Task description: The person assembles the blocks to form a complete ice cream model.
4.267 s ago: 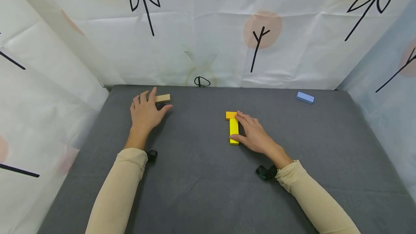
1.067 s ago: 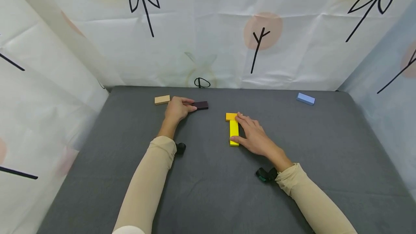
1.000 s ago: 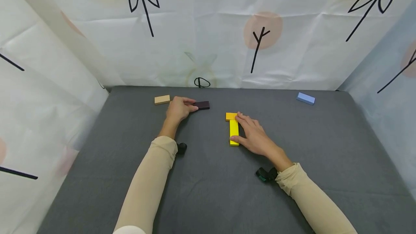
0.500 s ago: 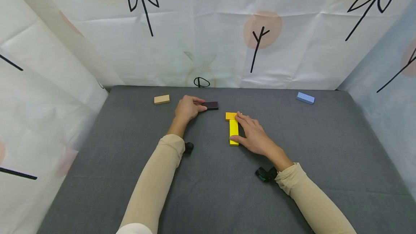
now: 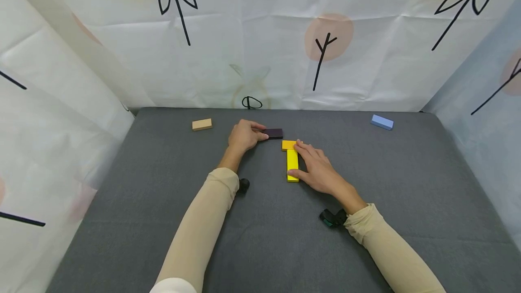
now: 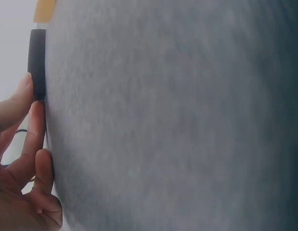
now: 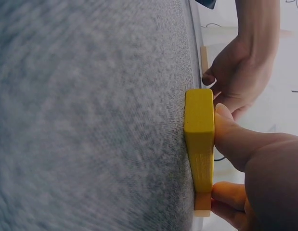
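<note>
Your left hand [image 5: 244, 136] pinched the dark block [image 5: 274, 134] by its left end, just behind-left of the orange block [image 5: 288, 145]. Your right hand [image 5: 320, 170], thumb and fingers spread, rested on that and the yellow block [image 5: 292, 164]; light, steady pressure probably kept both aligned.
</note>
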`<state>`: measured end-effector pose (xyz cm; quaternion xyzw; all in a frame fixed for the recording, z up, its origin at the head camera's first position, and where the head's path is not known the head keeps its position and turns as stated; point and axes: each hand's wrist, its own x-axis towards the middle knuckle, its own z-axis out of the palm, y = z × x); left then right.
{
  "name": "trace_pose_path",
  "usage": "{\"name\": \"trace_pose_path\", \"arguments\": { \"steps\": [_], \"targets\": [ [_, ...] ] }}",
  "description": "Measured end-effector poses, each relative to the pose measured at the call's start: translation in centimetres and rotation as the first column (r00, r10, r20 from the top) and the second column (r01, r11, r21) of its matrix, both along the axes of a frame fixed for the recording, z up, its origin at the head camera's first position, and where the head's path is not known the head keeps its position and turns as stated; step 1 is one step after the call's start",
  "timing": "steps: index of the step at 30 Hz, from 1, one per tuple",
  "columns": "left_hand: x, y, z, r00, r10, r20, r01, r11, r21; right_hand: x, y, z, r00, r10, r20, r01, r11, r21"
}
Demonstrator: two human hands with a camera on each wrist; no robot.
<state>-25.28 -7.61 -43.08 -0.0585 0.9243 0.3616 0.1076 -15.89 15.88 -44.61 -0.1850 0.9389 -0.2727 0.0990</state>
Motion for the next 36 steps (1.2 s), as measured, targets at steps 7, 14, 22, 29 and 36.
{"name": "trace_pose_path", "arguments": {
  "steps": [7, 14, 22, 29, 36],
  "targets": [
    [0.0, 0.7, -0.4, 1.000, 0.020, -0.001, -0.020, 0.999, 0.046, 0.0, 0.0, 0.0, 1.000, 0.003, -0.005, -0.003, 1.000, 0.000],
    [0.1, 1.9, -0.3, 1.000, 0.007, 0.019, -0.008, 0.999, 0.046, 0.0, -0.1, 0.0, 1.000, -0.005, 0.002, 0.005, 1.000, -0.001],
    [0.3, 2.9, -0.4, 0.999, -0.005, 0.040, 0.001, 0.996, 0.094, 0.0, -0.1, -0.1, 1.000, -0.010, 0.007, 0.010, 1.000, -0.009],
    [0.4, 3.2, -0.6, 0.999, -0.023, 0.043, 0.018, 0.991, 0.131, 0.0, 0.0, 0.0, 1.000, -0.008, 0.010, 0.008, 1.000, -0.003],
    [0.4, 4.1, -0.6, 0.999, -0.020, 0.030, 0.017, 0.995, 0.099, 0.0, 0.0, 0.0, 1.000, -0.013, 0.014, 0.013, 1.000, 0.005]
  ]
}}
